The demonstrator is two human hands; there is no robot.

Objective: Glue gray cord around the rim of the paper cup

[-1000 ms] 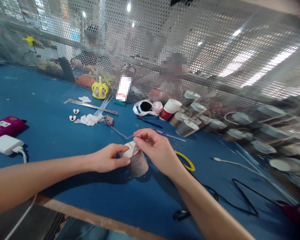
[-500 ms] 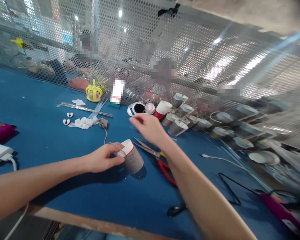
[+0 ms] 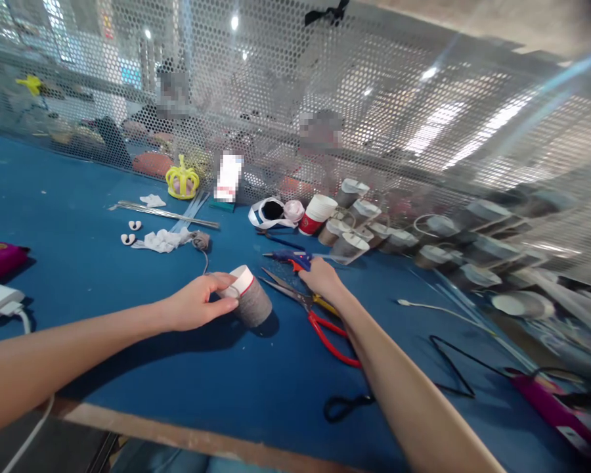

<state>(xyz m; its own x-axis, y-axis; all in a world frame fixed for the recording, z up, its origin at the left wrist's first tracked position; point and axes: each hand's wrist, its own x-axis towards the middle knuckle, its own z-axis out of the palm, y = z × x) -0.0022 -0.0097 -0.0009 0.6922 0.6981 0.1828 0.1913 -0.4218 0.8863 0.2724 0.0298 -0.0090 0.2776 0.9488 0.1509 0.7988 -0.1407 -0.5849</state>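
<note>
My left hand (image 3: pixel 201 302) is closed on the rim of a paper cup (image 3: pixel 254 303) whose side is wrapped in grey yarn. The cup tilts over the blue table, its white inside showing. A strand of yarn runs from the cup to a small grey yarn ball (image 3: pixel 200 241). In my right hand (image 3: pixel 322 279) is a blue hot glue gun (image 3: pixel 295 257) with an orange trigger, its nozzle pointing left. Just below lie large scissors (image 3: pixel 332 341) with red handles, blades apart, and a yellow-handled tool (image 3: pixel 325 304) partly under my wrist.
Several wrapped cups (image 3: pixel 350 246) stand at the back right beside a stack of red-and-white paper cups (image 3: pixel 318 213). A yellow crown-shaped piece (image 3: pixel 182 180) and a phone (image 3: pixel 228 176) are by the mesh screen. A white cable (image 3: pixel 443 312) crosses the right side.
My right hand has moved down and right and now grips the glue gun, which its arm hid before. The cup in my left hand has shifted slightly left and up.
</note>
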